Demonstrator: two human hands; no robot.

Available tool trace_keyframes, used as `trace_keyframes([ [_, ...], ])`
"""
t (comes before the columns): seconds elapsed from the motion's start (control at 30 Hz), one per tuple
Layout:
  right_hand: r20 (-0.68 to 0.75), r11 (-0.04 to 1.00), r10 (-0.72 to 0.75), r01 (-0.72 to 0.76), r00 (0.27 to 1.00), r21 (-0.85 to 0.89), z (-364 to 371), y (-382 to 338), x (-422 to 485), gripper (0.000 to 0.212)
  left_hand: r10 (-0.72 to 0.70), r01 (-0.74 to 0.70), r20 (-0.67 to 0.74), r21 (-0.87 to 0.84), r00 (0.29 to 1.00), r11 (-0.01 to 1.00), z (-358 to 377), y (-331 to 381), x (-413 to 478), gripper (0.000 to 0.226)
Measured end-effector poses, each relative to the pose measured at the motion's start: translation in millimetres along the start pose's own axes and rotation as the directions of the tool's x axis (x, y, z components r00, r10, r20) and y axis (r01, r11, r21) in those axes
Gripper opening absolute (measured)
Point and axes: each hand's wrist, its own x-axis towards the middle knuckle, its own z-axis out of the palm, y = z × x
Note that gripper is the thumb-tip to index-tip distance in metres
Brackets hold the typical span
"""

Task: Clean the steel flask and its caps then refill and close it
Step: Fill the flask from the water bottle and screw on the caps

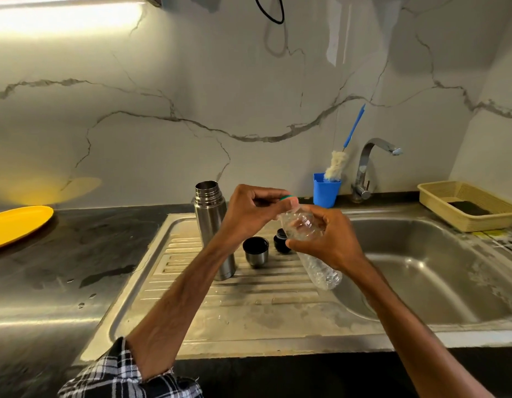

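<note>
The flask (211, 225) is stood on the drainboard (191, 297), left of the basin (421, 268). Just right of it the cup cap (255, 251) and stopper (279, 238) are set side by side. A bottle (323, 274) is held above them by the left hand (249, 211) and right hand (331, 239). Behind the basin a tap (367, 168) is mounted, a brush holder (325, 193) to its left, a basket (464, 222) to its right. A plate (16, 225) is laid far left.

We're in a home kitchen: steel sink (421, 271) with drainboard (249, 300), tap (369, 165), dark counter (48, 268), marbled wall (191, 96), bottle brush (337, 165) in blue cup (325, 192), yellow plate (16, 225).
</note>
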Motion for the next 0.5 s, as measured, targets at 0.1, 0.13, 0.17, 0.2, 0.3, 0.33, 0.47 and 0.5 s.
trace_keyframes([
  [0.1,0.189,0.995,-0.001,-0.018,0.982,0.098,-16.0,-0.5,1.7,0.057,0.043,-0.046,0.108,0.023,0.993,0.999,-4.8,1.2,3.9,0.025],
  [0.13,0.288,0.987,0.004,-0.049,0.958,0.150,-24.8,-1.1,3.6,0.058,0.068,-0.073,0.149,0.030,0.986,0.997,-6.8,2.5,4.9,0.022],
  [0.17,0.370,0.979,0.000,-0.076,0.929,0.190,-33.3,-1.4,6.4,0.058,0.097,-0.103,0.184,0.025,0.978,0.994,-7.9,4.6,5.5,0.021],
  [0.2,0.432,0.973,-0.010,-0.091,0.902,0.213,-39.7,-0.4,10.4,0.058,0.127,-0.132,0.207,0.011,0.970,0.991,-8.5,7.2,5.9,0.022],
  [0.3,0.531,0.957,-0.043,-0.118,0.846,0.265,-45.4,4.7,22.2,0.062,0.213,-0.217,0.228,-0.008,0.950,0.976,-8.9,12.3,8.8,0.028],
  [0.33,0.549,0.948,-0.053,-0.130,0.834,0.290,-43.3,6.6,25.4,0.064,0.226,-0.233,0.223,0.007,0.948,0.972,-9.5,11.5,10.2,0.027],
  [0.47,0.522,0.950,-0.010,-0.155,0.853,0.272,-35.2,12.1,33.7,0.077,0.170,-0.173,0.092,0.026,0.981,0.985,-10.9,-0.1,16.2,0.026],
  [0.5,0.489,0.966,0.017,-0.141,0.872,0.219,-35.0,14.6,34.9,0.080,0.147,-0.148,0.047,0.015,0.988,0.989,-10.6,-2.8,17.9,0.026],
])
